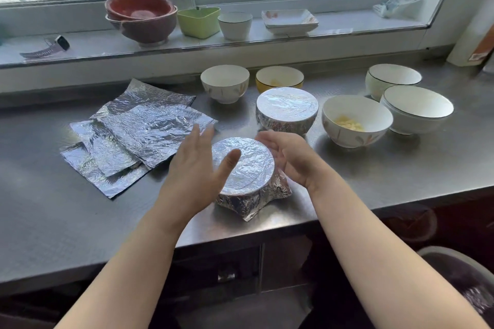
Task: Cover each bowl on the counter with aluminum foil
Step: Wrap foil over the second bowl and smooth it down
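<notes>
On the counter (347, 168): two foil-covered bowls (287, 107), five uncovered bowls (357, 120).

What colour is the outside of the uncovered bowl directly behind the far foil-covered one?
Yellow bowl, head view.

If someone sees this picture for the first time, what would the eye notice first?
Probably the two open hands, left hand and right hand, on either side of a foil-covered bowl near the counter's front edge. Next, the shiny foil sheets on the left, and the uncovered bowl with yellow food on the right.
</notes>
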